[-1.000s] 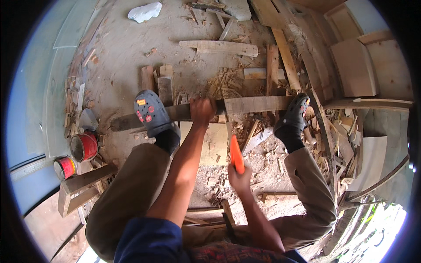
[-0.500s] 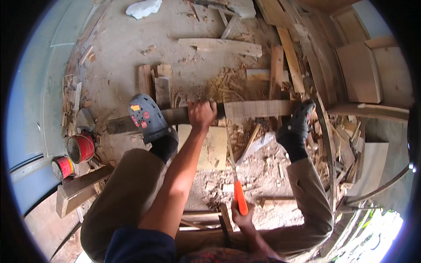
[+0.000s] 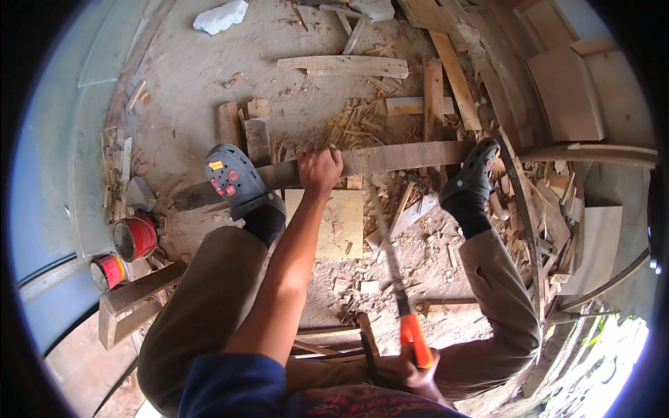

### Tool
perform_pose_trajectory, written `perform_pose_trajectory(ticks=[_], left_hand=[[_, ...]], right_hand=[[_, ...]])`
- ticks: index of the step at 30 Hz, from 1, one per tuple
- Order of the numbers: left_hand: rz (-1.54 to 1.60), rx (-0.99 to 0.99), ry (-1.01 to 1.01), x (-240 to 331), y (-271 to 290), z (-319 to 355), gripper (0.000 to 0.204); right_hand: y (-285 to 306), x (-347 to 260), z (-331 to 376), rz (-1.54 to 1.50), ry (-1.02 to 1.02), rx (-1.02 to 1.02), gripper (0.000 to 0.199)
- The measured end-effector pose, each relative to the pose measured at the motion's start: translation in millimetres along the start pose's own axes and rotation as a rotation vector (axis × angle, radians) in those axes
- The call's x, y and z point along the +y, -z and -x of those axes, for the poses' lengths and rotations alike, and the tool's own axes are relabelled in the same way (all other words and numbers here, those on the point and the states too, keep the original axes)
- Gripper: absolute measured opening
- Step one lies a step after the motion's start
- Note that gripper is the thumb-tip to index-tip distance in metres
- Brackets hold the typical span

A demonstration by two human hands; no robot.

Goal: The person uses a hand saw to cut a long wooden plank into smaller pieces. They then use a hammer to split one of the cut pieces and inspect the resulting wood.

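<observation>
Left grip (image 3: 319,169) is clamped over the long plank (image 3: 390,159), fingers wrapped on its far edge, arm straight out. Plank runs crosswise on the floor (image 3: 293,90), pinned under my left shoe (image 3: 235,179) and right shoe (image 3: 474,174), with the hand between them. Right grip (image 3: 418,369) is closed round the orange handle of the handsaw (image 3: 394,268), low and close to my body. Blade tip points up at the plank, just right of the left hand. Yellowish board (image 3: 338,223) lies under the plank; sawdust and offcuts all round. Two red cans (image 3: 136,237) sit well off left.
</observation>
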State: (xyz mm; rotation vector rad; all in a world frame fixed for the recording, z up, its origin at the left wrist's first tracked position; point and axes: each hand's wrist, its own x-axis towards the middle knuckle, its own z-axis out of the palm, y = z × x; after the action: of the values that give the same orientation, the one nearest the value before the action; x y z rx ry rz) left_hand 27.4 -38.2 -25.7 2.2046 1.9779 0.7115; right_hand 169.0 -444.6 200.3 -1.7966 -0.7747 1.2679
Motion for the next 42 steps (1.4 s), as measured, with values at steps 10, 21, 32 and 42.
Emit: perform_pose_trajectory(ticks=[10,21,32,42], left_hand=[[-0.167,-0.548,-0.348,-14.2,30.8,7.2,0.094],[0.038,-0.898,-0.291,-20.3,21.8,-39.7,0.098],[-0.115,-1.342,0.045,-5.4,42.0,-94.5,0.106],[-0.015,-1.354,-0.068,-13.9,27.4,-94.6,0.101]], right_hand=[[-32.7,-33.0,-37.5,-0.184,-0.058,0.286,0.016],[-35.2,-46.4,-21.1,-0.203,-0.021,0.095,0.005],[-43.1,-57.3,-19.0,-0.282,-0.012,0.05,0.016],[-49.5,-48.7,-15.3,-0.189,-0.044,0.046,0.009]])
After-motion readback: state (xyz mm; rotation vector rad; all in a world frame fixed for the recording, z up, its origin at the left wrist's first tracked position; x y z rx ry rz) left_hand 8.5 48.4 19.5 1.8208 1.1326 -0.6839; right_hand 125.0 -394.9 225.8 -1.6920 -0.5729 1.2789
